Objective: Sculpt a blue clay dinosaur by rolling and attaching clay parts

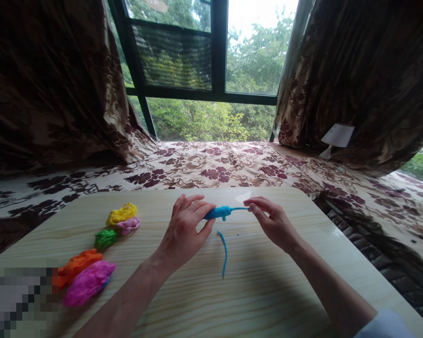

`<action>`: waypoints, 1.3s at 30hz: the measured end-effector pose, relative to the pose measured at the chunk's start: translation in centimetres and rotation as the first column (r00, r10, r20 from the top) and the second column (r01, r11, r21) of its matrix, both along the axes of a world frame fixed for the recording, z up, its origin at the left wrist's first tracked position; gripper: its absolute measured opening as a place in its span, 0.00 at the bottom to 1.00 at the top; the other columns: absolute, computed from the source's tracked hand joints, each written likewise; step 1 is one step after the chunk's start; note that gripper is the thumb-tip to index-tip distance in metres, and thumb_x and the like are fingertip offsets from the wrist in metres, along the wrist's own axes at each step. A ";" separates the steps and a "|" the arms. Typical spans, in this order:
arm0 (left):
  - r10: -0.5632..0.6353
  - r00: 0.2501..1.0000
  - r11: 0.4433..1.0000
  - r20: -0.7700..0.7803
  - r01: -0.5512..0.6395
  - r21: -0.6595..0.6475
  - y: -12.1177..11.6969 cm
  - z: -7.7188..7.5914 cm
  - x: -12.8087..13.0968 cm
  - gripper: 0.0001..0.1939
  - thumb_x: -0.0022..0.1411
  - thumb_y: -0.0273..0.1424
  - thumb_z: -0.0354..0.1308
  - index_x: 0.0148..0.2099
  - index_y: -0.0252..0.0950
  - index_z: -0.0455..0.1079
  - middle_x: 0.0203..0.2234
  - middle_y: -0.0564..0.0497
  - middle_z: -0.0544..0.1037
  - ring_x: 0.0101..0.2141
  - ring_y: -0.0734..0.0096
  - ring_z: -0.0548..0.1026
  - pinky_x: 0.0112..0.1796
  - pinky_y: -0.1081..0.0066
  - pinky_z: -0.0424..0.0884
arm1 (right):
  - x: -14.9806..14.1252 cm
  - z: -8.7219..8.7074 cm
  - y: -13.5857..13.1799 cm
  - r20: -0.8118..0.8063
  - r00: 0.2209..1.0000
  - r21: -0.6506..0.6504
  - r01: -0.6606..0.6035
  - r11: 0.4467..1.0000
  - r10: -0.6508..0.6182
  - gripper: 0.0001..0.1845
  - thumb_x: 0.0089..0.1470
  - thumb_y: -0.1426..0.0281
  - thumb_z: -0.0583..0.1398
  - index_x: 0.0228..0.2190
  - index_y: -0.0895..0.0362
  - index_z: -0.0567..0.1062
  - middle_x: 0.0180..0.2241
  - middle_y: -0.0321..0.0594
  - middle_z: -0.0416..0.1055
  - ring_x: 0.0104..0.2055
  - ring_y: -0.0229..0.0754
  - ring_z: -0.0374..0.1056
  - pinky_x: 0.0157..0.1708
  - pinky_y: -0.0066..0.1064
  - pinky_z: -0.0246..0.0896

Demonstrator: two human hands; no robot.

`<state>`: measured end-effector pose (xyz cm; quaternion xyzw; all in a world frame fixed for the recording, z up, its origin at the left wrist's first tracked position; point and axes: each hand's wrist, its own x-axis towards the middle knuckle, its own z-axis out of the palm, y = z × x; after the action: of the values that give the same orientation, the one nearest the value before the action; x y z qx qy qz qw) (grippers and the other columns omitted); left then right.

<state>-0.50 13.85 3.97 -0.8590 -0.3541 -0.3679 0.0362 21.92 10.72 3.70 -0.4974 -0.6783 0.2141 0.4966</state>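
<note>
- left hand (185, 227): grip's pinching the blue clay piece (218, 212), which sits between both hands over the counter (268, 291)
- right hand (273, 220): grip's pinching the thin blue strand (238, 208) by its far end
- loose blue strip (225, 253) lies just below
- green lump (105, 238) and orange lump (79, 267) are off left
</note>
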 end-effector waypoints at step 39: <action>0.042 0.991 0.984 0.123 -0.019 -0.179 0.3 -0.3 -0.1 0.09 0.55 0.30 0.53 0.40 0.40 0.70 0.35 0.51 0.74 0.42 0.66 0.69 0.48 0.61 0.61 | 0.8 -0.5 0.1 0.506 0.834 0.289 0.077 0.954 -0.221 0.24 0.52 0.74 0.55 0.51 0.51 0.63 0.44 0.43 0.66 0.41 0.45 0.65 0.44 0.39 0.57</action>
<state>-0.62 14.15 3.63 -0.8282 -0.4003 -0.3880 -0.0575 22.75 10.85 3.20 -0.5205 -0.7699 -0.0616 0.3639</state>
